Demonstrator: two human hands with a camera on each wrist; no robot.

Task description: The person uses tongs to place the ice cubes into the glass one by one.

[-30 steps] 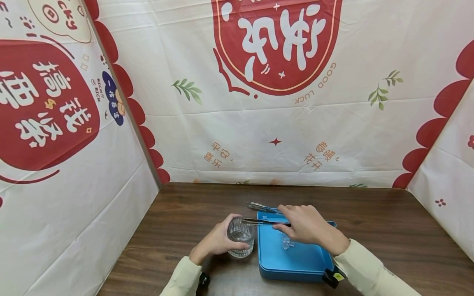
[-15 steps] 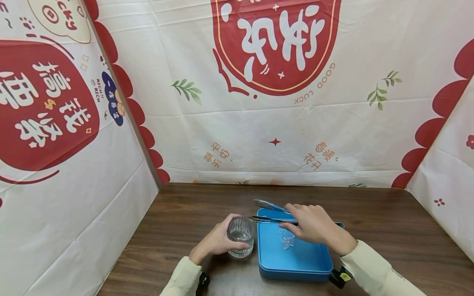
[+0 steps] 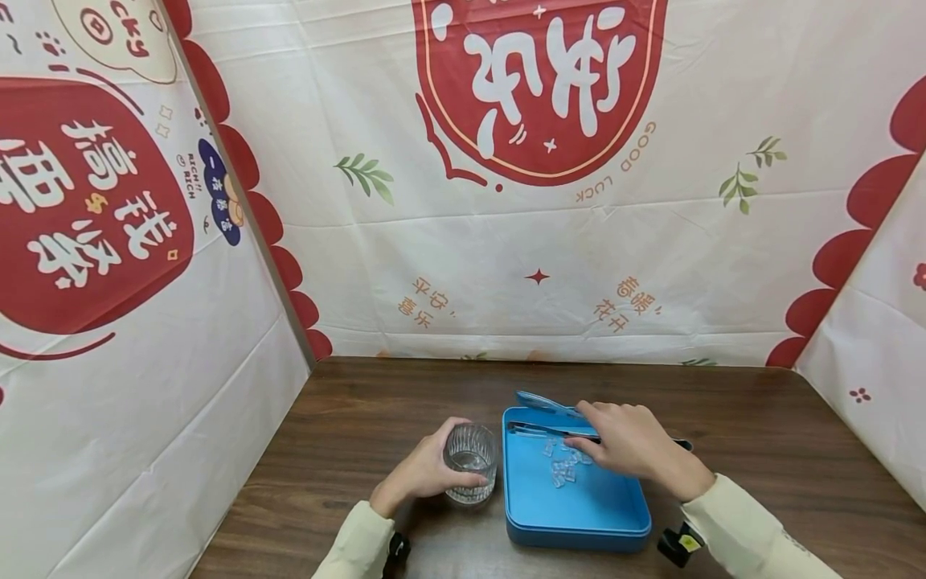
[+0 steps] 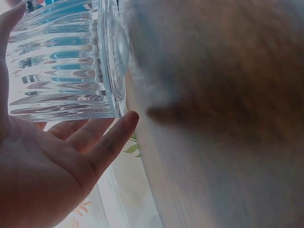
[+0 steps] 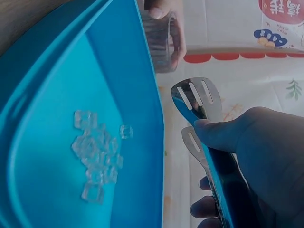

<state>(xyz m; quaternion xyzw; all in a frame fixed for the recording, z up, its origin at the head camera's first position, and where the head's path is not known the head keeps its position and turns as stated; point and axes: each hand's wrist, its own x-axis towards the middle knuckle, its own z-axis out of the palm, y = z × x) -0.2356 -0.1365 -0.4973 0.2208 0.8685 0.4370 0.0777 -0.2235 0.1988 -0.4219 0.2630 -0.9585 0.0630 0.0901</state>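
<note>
A ribbed clear glass (image 3: pixel 470 458) stands on the table, and my left hand (image 3: pixel 419 473) holds it with thumb and fingers curved around its sides. In the left wrist view the glass (image 4: pixel 61 66) rests against the palm side of that hand. My right hand (image 3: pixel 629 444) grips slotted metal tongs (image 5: pixel 223 166) with dark handles. Their two ends are spread apart with nothing between them, above the far part of a blue box (image 3: pixel 579 513). Several clear cubes (image 5: pixel 97 152) lie clustered on the box floor. Whether the glass contains anything is hard to tell.
The blue box sits just right of the glass on a dark wood table (image 3: pixel 376 394). Printed white cloth (image 3: pixel 463 241) hangs behind the table and at both sides. Small black devices (image 3: pixel 678 544) are on the wrists.
My right hand has drawn the tongs rightward, away from above the glass to over the box. More cubes are uncovered in the head view. The left hand and glass have stayed put.
</note>
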